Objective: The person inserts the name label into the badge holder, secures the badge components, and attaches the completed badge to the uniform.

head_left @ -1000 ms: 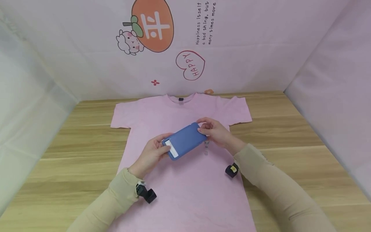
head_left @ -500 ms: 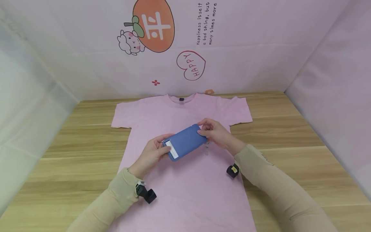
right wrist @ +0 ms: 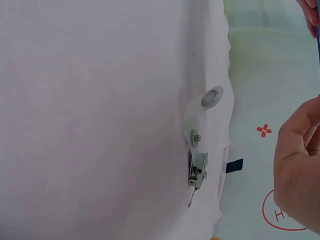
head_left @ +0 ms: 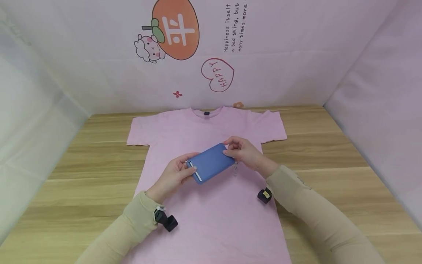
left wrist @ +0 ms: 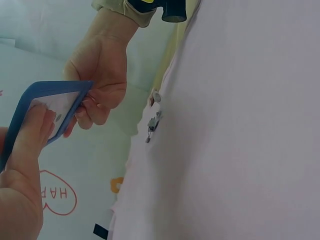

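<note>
A blue card holder (head_left: 211,163) is held tilted above the pink T-shirt (head_left: 211,212). My left hand (head_left: 171,174) grips its near-left end, thumb on top beside a thin white strip of card (head_left: 196,171) and fingers underneath. At the opposite end my right hand (head_left: 244,150) pinches the corner with thumb and fingers. From below, in the left wrist view, a white card face (left wrist: 62,105) shows inside the blue rim, and fingers of my left hand (left wrist: 22,195) lie against it. A metal badge clip (right wrist: 197,170) with a clear snap strap (right wrist: 195,117) lies on the shirt beneath.
The T-shirt lies spread on a wooden table (head_left: 82,176), its collar near the back wall. Pale printed cloth (head_left: 280,66) hangs behind, with more cloth at both sides. Each wrist carries a small black camera (head_left: 166,220).
The white strip at the holder's left end has narrowed from a broad band to a thin line as blue covers it. Both hands stay nearly in place, the right shifting slightly down.
</note>
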A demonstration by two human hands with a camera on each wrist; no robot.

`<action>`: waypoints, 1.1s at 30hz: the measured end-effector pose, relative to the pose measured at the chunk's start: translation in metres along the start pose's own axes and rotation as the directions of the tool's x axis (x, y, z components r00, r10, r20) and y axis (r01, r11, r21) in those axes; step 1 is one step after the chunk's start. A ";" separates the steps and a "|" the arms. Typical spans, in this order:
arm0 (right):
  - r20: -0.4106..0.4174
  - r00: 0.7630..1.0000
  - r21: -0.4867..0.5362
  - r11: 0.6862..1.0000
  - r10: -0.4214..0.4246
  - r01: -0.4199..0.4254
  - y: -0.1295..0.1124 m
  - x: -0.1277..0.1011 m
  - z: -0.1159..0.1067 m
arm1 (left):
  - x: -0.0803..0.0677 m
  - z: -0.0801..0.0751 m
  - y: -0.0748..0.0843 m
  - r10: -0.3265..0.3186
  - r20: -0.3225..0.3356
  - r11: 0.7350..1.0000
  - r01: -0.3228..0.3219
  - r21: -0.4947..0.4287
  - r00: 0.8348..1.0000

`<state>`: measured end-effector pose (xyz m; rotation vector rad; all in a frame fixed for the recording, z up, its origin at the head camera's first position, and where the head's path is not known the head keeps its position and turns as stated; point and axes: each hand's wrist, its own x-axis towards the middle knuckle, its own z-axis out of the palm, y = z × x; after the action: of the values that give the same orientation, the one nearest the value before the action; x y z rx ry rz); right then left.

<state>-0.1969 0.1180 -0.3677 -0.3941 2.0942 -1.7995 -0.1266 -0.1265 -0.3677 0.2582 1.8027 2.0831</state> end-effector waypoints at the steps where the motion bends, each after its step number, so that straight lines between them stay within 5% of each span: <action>1: 0.000 1.000 -0.004 1.000 -0.003 0.003 0.000 0.000 0.000 | 0.000 0.000 0.000 -0.001 0.000 1.000 0.001 0.003 1.000; 21: -0.020 1.000 -0.153 0.988 0.017 -0.020 -0.010 -0.002 0.000 | 0.003 0.002 0.002 -0.027 -0.011 0.999 0.028 0.032 1.000; 26: 0.027 0.997 -0.200 0.978 0.071 -0.064 -0.016 0.002 -0.013 | 0.002 -0.002 0.001 -0.037 -0.016 0.999 0.037 0.035 0.999; 33: -0.038 0.989 -0.257 0.955 0.141 -0.146 -0.011 0.011 -0.039 | -0.002 -0.010 -0.001 -0.035 -0.036 0.999 0.036 0.022 0.999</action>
<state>-0.2238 0.1469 -0.3526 -0.2827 2.3156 -1.4581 -0.1282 -0.1367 -0.3703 0.1958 1.8392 2.0562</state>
